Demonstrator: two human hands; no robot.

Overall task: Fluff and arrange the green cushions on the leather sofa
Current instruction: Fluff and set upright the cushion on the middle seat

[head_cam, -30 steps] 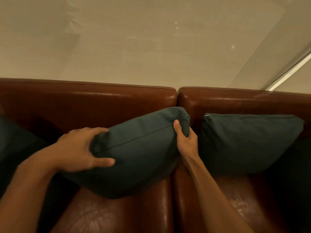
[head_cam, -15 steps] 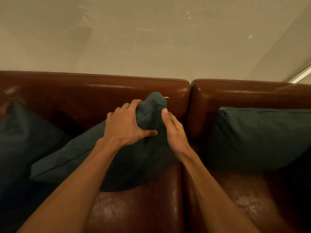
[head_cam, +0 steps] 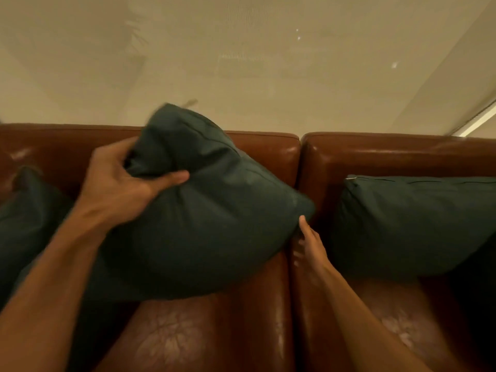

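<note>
A dark green cushion (head_cam: pixel 214 218) stands tilted on the left seat of the brown leather sofa (head_cam: pixel 375 154), its top corner raised above the backrest. My left hand (head_cam: pixel 120 183) grips that upper left corner, thumb across the front. My right hand (head_cam: pixel 308 242) is at the cushion's lower right corner by the gap between the seats, fingers stretched and touching the fabric. A second green cushion (head_cam: pixel 416 224) leans on the right backrest. A third green cushion (head_cam: pixel 26 218) lies at the far left, partly behind my arm.
A pale wall (head_cam: pixel 241 63) rises behind the sofa, with a bright strip (head_cam: pixel 480 122) at the right. The worn leather seat fronts (head_cam: pixel 174 342) lie bare below the cushions. A dark shape (head_cam: pixel 480 291) fills the far right corner.
The middle cushion has been turned and lifted, now showing its broad face. My left hand moved up-left with the corner; my right hand slid down to the lower right corner.
</note>
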